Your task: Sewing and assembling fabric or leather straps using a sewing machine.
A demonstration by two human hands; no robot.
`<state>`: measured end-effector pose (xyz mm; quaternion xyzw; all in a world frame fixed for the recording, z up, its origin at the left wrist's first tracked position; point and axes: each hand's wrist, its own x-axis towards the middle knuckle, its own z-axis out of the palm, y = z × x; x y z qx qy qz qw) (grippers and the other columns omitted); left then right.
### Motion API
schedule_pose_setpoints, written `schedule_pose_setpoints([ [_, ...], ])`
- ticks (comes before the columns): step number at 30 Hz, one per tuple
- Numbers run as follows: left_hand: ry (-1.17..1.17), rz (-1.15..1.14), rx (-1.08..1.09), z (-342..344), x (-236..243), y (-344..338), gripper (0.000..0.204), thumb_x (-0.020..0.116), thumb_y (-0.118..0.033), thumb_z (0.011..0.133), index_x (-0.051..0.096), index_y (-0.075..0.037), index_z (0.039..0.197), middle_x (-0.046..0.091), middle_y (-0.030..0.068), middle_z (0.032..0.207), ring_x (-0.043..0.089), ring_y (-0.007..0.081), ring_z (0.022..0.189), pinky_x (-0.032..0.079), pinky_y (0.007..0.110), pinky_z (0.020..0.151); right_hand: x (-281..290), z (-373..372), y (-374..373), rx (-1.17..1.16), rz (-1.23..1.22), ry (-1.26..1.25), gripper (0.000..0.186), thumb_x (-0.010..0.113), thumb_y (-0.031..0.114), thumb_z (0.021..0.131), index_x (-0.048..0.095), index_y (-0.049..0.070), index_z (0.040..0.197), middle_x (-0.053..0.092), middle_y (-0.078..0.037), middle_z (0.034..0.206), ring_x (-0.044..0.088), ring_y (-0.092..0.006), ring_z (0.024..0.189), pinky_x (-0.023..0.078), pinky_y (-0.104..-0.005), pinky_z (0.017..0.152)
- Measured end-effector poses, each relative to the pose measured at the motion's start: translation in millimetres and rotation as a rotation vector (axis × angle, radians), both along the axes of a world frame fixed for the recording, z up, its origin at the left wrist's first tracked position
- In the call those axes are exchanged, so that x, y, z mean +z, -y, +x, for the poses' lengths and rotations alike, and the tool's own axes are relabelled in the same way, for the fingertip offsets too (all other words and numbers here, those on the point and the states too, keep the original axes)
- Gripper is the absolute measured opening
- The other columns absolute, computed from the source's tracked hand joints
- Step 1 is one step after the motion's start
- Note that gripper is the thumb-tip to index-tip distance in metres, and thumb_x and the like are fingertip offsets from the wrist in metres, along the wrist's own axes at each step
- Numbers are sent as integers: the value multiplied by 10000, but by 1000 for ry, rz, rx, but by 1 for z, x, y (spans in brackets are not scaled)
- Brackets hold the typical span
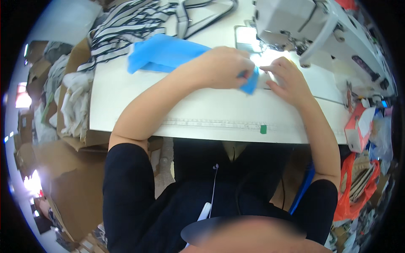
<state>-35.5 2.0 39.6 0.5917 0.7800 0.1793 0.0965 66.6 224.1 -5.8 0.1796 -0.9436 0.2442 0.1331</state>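
Note:
My left hand point(223, 67) is closed on a blue fabric piece point(164, 52); the larger part lies to the left on the white table, and a short end point(249, 84) hangs out by my fingers. My right hand point(282, 80) is just right of it, thumb and bent fingers apart, fingertips at the brightly lit plate below the needle area of a white sewing machine point(278, 23). Whether those fingertips touch anything small is unclear in the glare.
Striped fabric point(122, 38) and looped straps point(202, 17) lie at the back left. A printed ruler point(202, 123) runs along the table's front edge. Cardboard boxes point(71, 189) with cloth stand left; a red-white box point(356, 130) and red plastic bag point(348, 189) are at right.

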Motion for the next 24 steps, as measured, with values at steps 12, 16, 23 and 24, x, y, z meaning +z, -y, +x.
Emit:
schedule_pose_setpoints([
  [12, -244, -319, 846, -11, 8, 131, 546, 662, -471, 839, 581, -132, 1258, 586, 118, 1194, 630, 304, 1035, 520, 397, 879, 5, 3, 7, 150, -66, -96, 281, 753, 85, 683, 706, 95, 960, 595, -61, 948, 549, -253, 926, 439, -366, 828],
  [16, -192, -220, 817, 20, 9, 186, 436, 701, -363, 826, 615, -98, 1162, 571, 98, 1230, 608, 314, 1053, 487, 400, 897, 3, 3, 5, 125, -8, -206, 262, 739, 55, 701, 693, 86, 957, 596, -63, 902, 559, -254, 881, 440, -367, 799],
  [23, 167, -28, 601, 32, 26, 281, 292, 650, -296, 856, 678, -7, 826, 684, 108, 935, 624, 256, 895, 480, 330, 805, 17, 11, 25, 267, 102, -325, 261, 734, 39, 699, 678, 87, 949, 603, -54, 889, 570, -246, 857, 436, -371, 769],
  [24, 279, 45, 765, 34, 23, 286, 287, 634, -276, 873, 672, 6, 838, 679, 99, 809, 624, 222, 816, 475, 318, 773, 21, 11, 28, 280, 101, -329, 261, 734, 39, 699, 678, 87, 949, 603, -54, 889, 570, -246, 857, 436, -371, 769],
])
